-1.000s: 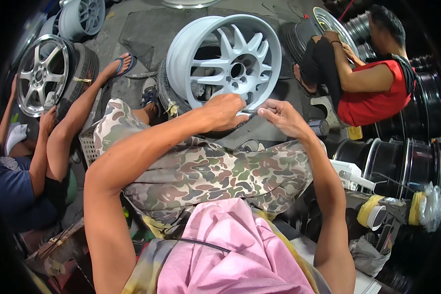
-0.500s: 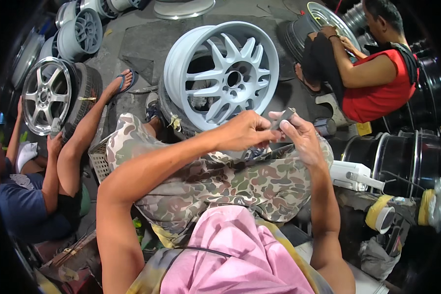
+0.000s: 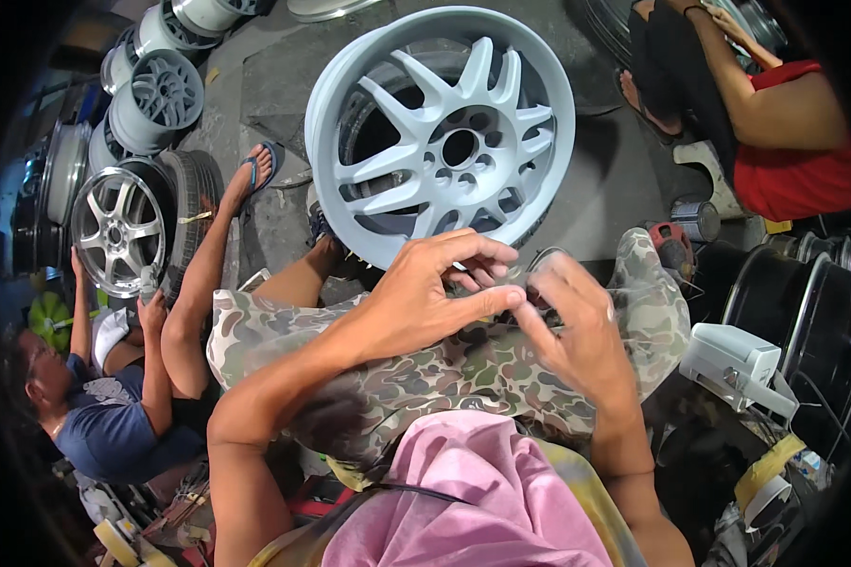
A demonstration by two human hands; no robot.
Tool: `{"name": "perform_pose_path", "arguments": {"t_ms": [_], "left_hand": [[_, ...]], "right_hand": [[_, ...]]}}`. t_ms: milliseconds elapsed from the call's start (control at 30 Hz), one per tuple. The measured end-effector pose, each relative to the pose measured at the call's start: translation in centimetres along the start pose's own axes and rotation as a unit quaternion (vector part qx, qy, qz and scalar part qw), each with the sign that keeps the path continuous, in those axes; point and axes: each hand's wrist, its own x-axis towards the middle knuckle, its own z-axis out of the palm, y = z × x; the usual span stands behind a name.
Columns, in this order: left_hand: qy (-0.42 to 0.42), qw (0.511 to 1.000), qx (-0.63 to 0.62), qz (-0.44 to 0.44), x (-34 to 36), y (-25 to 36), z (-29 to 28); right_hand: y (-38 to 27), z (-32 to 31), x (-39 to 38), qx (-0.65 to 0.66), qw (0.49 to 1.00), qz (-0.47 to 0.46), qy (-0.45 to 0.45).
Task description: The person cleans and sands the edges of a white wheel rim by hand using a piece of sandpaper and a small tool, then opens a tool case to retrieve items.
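Pale-grey, multi-spoked metal wheel (image 3: 435, 130): evenly coloured, remaining work unclear. My left hand (image 3: 424, 295): half-curled; right hand (image 3: 577, 326): blurred, can't tell.

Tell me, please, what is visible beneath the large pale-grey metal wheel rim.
Through gaps in the pale-grey metal wheel rim, part of a dark, curved, tyre-like piece shows. The rim covers the rest, so its full shape cannot be seen.
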Motion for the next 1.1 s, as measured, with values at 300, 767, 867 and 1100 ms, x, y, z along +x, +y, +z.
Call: {"name": "perform_pose_path", "arguments": {"t_ms": [300, 767, 867, 1100], "left_hand": [[-0.037, 0.997, 0.065, -0.007, 0.7, 1.4, 0.3], [0.004, 0.995, 0.103, 0.015, -0.2, 0.8, 0.6], [-0.006, 0.990, 0.137, 0.033, -1.1, 0.8, 0.4], [0.011, 0.986, 0.139, 0.093, -3.7, -0.2, 0.9]], "right_hand": [[0.3, -0.7, -0.3, 0.030, 0.998, 0.024, -0.058], [-0.2, -0.4, -0.4, 0.075, 0.989, 0.112, -0.057], [-0.4, -0.8, -0.6, 0.174, 0.966, 0.166, -0.101], [1.1, -0.4, -1.4, 0.204, 0.955, 0.144, -0.162]]}}
